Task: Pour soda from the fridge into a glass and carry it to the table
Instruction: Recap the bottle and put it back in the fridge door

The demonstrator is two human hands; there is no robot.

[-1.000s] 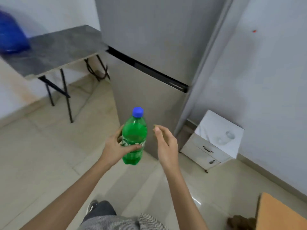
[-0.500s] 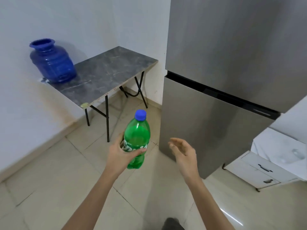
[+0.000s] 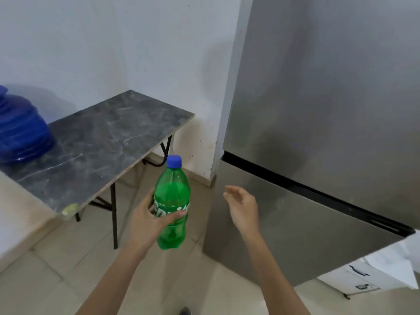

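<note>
My left hand (image 3: 145, 221) grips a green soda bottle (image 3: 172, 196) with a blue cap around its label, holding it upright at chest height. Beside it, my right hand (image 3: 243, 206) hangs empty with fingers loosely apart, in front of the fridge. The grey steel fridge (image 3: 318, 123) fills the right side with both doors shut. A dark marble-topped table (image 3: 102, 142) on black folding legs stands to the left against the wall. No glass is in view.
A large blue water jug (image 3: 20, 130) sits on the table's left end. A white drawer cabinet (image 3: 368, 276) stands low at the right, past the fridge. Beige tiled floor lies below me.
The view has swung left: the fridge now fills the right, the table is closer and the white cabinet has slid to the edge. The bottle stays in my left hand.
</note>
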